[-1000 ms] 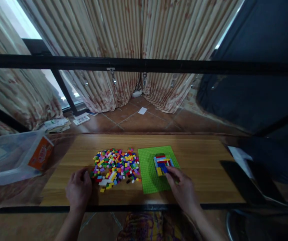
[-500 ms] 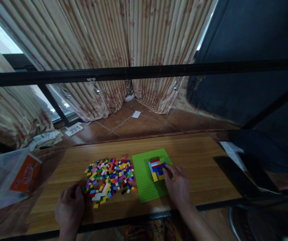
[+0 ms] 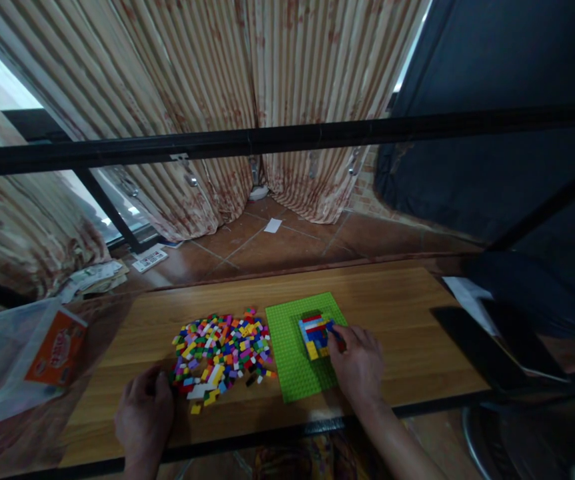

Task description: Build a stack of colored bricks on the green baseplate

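Note:
A green studded baseplate (image 3: 287, 373) lies on the wooden table. On it stands a low block of toy bricks (image 3: 315, 333) in red, white, light blue, blue and yellow. My right hand (image 3: 360, 363) reaches over the plate's right edge, thumb and forefinger closed on a blue brick (image 3: 330, 325) at the block's right side. Whether that brick is pressed down cannot be seen. My left hand (image 3: 143, 413) rests curled on the table; its palm is hidden. Just right of it spreads a pile of small mixed-colour bricks (image 3: 222, 347).
A clear plastic bin (image 3: 7, 360) with an orange label stands left of the table (image 3: 392, 300). Dark flat panels (image 3: 477, 350) lie by its right end. A black metal bar (image 3: 287, 140) crosses in front of the curtains. Papers (image 3: 92, 277) lie on the floor.
The view has shifted slightly. My right hand stays at the block's right side with its fingers moved a little. My left hand remains curled beside the pile.

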